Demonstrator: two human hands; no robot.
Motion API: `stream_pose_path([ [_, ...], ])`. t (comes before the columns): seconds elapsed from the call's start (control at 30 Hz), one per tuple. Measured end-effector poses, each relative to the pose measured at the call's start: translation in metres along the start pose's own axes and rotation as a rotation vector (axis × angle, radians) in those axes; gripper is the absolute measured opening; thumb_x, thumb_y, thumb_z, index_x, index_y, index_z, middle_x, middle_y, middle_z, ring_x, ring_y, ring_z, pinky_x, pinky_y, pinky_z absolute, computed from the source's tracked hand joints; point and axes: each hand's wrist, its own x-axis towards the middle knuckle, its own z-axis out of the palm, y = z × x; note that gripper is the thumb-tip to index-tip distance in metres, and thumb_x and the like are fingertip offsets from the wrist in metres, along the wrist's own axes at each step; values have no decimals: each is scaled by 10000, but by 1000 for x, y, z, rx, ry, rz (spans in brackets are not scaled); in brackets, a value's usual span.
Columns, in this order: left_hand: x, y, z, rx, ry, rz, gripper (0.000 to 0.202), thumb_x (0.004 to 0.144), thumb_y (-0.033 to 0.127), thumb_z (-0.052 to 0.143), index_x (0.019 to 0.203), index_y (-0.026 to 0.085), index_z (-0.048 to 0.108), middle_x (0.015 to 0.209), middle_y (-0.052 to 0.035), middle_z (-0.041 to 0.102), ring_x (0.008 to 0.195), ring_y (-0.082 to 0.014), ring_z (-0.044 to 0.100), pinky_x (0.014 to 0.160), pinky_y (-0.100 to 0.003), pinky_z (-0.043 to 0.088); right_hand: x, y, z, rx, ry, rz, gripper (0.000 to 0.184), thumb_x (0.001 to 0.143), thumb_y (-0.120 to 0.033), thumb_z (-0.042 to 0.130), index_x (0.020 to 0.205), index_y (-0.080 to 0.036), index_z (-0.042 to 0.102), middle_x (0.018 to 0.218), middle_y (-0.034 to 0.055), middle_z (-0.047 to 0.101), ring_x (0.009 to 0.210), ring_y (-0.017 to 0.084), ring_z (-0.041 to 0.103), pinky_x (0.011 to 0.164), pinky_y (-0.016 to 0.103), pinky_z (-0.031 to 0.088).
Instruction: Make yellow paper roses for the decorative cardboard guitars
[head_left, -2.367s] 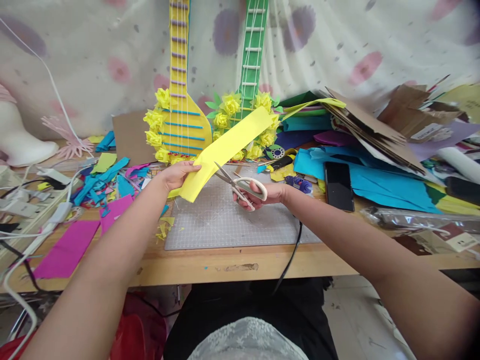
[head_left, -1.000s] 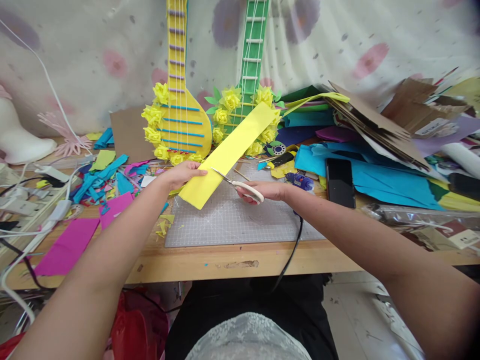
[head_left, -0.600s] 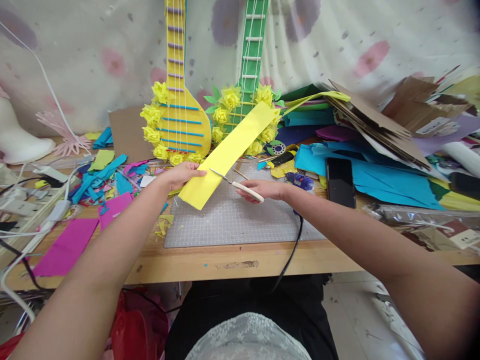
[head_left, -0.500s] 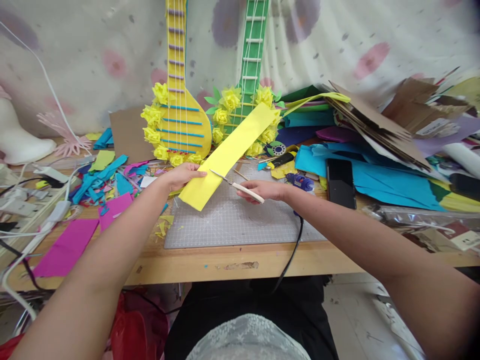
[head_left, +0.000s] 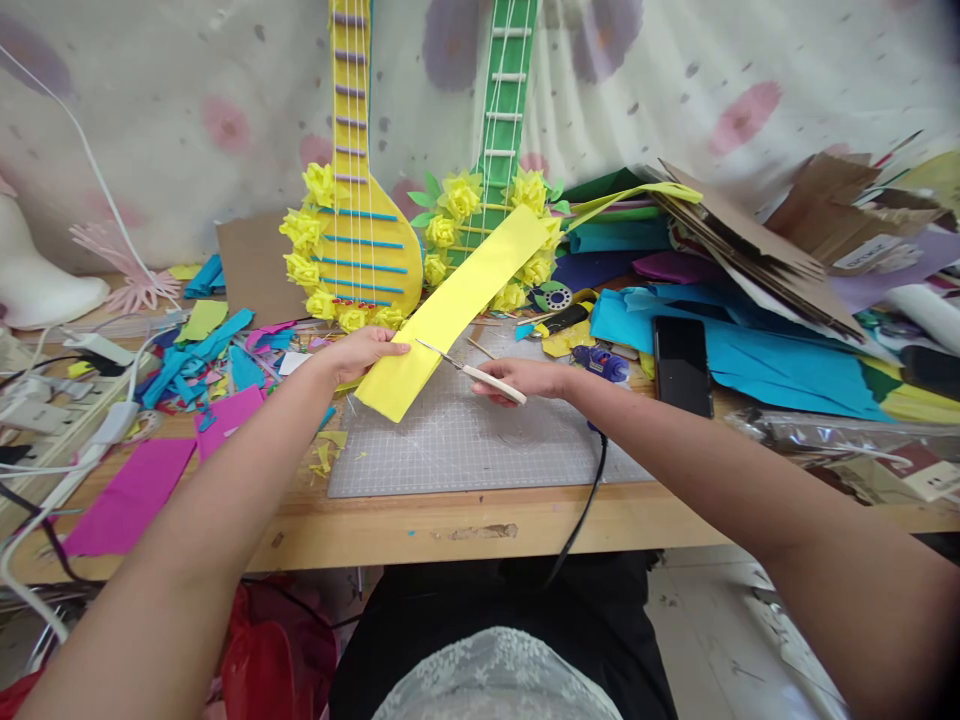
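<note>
A long yellow paper strip (head_left: pixel 472 290) slants up and away over the grey cutting mat (head_left: pixel 450 460). My left hand (head_left: pixel 364 355) pinches its left edge near the lower end, thumb on top. White-handled scissors (head_left: pixel 491 382) are gripped in my right hand (head_left: pixel 529 378), coming in from the strip's right side. Their blades lie across the strip, tips pointing left toward my left thumb. Behind the strip stand a yellow paper-craft instrument (head_left: pixel 367 250) and a green one (head_left: pixel 504 120), both trimmed with yellow paper flowers.
Right of the mat are a blue glue gun (head_left: pixel 600 364), a black phone (head_left: pixel 682 366), blue paper (head_left: pixel 780 350) and stacked cardboard (head_left: pixel 757 240). Coloured scraps (head_left: pixel 195 360), magenta sheets (head_left: pixel 131 495) and a power strip with cables (head_left: pixel 56 440) crowd the left. A black cord (head_left: pixel 581 525) hangs over the front edge.
Almost nothing differs. The strip's lower end, both hands and the scissors sit very slightly further left; the grips are the same.
</note>
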Motion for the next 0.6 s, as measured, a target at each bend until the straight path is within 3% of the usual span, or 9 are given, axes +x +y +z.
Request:
stream_pose_path([
  [0.3, 6, -4, 5, -22, -57, 31, 309, 623, 250, 713, 901, 121, 669, 814, -114, 699, 663, -183, 648, 625, -283, 518, 8, -12, 4, 87, -45, -53, 513, 640, -647, 574, 715, -189, 355, 580, -75, 328, 472, 31, 309, 422, 183, 267],
  [0.6, 3, -2, 9, -73, -69, 15, 230, 633, 224, 702, 835, 116, 679, 829, -126, 702, 667, -187, 652, 606, -270, 521, 11, -2, 0, 94, 29, 11, 454, 696, -598, 562, 686, -184, 375, 523, -81, 315, 432, 25, 296, 403, 175, 231],
])
